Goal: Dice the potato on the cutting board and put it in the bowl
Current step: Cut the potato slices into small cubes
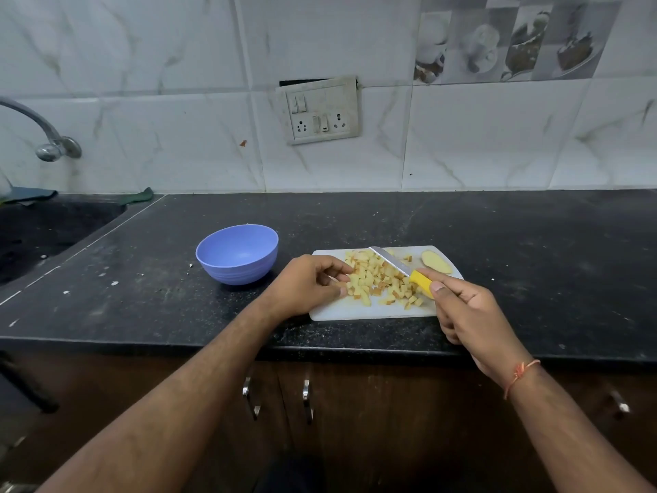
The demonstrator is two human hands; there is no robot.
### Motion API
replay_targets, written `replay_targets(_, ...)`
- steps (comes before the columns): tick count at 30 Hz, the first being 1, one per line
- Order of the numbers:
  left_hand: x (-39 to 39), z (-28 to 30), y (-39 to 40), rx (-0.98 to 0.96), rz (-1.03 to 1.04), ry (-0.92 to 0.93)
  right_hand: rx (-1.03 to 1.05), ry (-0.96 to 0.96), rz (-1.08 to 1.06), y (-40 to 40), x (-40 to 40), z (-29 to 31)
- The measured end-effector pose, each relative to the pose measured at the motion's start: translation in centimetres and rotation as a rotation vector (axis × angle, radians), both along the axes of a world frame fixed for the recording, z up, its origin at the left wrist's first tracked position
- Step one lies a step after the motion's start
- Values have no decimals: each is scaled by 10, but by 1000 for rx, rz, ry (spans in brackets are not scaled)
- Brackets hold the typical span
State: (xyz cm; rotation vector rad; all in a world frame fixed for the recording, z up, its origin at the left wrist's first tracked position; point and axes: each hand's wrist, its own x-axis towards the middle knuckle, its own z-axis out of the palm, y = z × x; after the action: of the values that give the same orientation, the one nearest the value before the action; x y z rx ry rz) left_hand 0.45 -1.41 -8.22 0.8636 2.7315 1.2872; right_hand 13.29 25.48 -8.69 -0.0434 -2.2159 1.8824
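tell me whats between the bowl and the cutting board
Bare black countertop in the head view; nearer the camera, the left hand fills the gap between the bowl and cutting board.

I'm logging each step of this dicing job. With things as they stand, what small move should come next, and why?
Probably cut the uncut potato piece at the cutting board's far right corner. The right hand holds the knife over the diced potato, the left hand touches the pile, and the bowl looks empty.

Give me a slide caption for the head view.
Right hand holds knife over diced potato on cutting board; bowl waits empty.
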Motion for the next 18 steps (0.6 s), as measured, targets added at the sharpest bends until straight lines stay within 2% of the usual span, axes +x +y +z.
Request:
replay_targets(6, 0, 9, 12, 112, -11, -42, -46, 13, 10, 3, 1, 1)
replay_targets(12, -3, 10, -5, 119, 68, 66, -47, 19, 12, 4, 0, 0)
replay_targets(18, 0, 10, -10, 154, 48, 124, -30, 13, 2, 3, 0, 0)
